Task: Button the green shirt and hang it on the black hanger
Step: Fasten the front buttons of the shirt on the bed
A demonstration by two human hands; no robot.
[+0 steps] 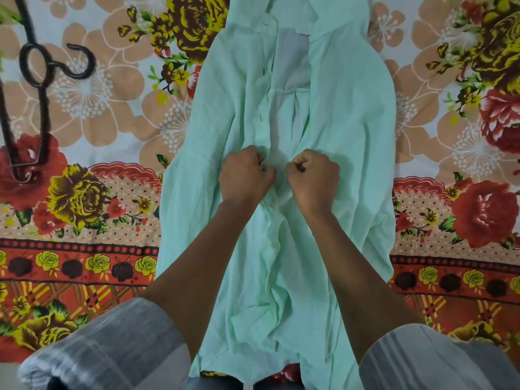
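Green shirt [332, 114] (half-open), gripped under both hands [278, 175]

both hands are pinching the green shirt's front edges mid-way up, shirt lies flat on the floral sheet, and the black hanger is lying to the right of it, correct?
Not quite: the black hanger lies to the left of the green shirt, as the head view shows. The rest holds: the left hand and right hand each pinch a front edge, on the floral sheet.

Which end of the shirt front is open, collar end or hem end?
The collar end: the green shirt gapes there beyond the left hand and right hand; the hem end lies closed.
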